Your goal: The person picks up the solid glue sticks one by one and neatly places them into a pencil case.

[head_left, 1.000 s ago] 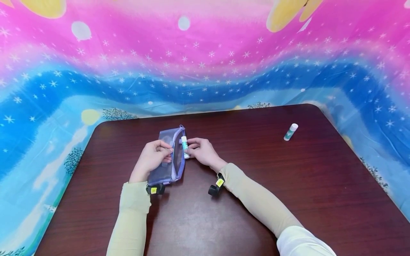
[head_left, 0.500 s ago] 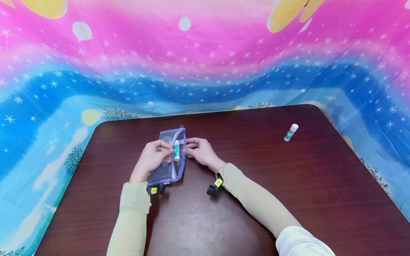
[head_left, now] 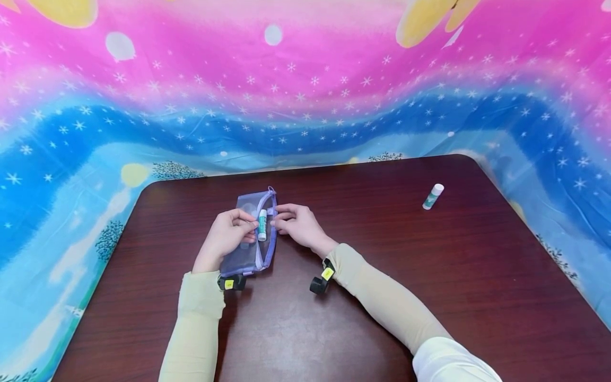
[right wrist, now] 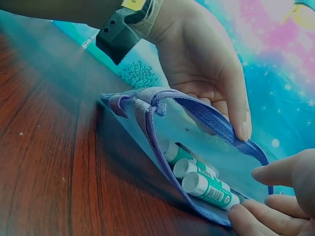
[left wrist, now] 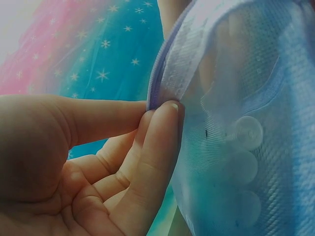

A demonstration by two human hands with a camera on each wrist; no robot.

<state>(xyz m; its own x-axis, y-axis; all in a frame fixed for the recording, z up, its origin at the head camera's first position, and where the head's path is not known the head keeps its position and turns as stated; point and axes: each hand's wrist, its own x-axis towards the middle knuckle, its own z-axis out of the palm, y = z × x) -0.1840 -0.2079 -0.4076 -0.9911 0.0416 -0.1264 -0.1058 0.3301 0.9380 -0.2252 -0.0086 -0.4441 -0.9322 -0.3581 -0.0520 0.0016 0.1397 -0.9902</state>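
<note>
A purple mesh zip pouch [head_left: 241, 257] lies on the table with its mouth spread. My left hand [head_left: 226, 236] pinches the near zipper edge between thumb and fingers, as the left wrist view confirms on the zipper tape [left wrist: 170, 78]. Inside the pouch, the right wrist view shows three white glue sticks [right wrist: 211, 191] with green labels lying side by side. My right hand [head_left: 302, 227] is at the opposite rim, thumb and fingers apart. Its fingertips [right wrist: 241, 216] lie close to the end of the nearest glue stick; whether they touch it I cannot tell.
Another glue stick [head_left: 433, 197] stands on the dark wooden table [head_left: 372, 228] toward the far right. A patterned pink and blue cloth [head_left: 305, 95] hangs behind and beside the table.
My right hand has let go of a glue stick, which went from the right rim down into the pouch. The left hand keeps its grip on the zipper edge.
</note>
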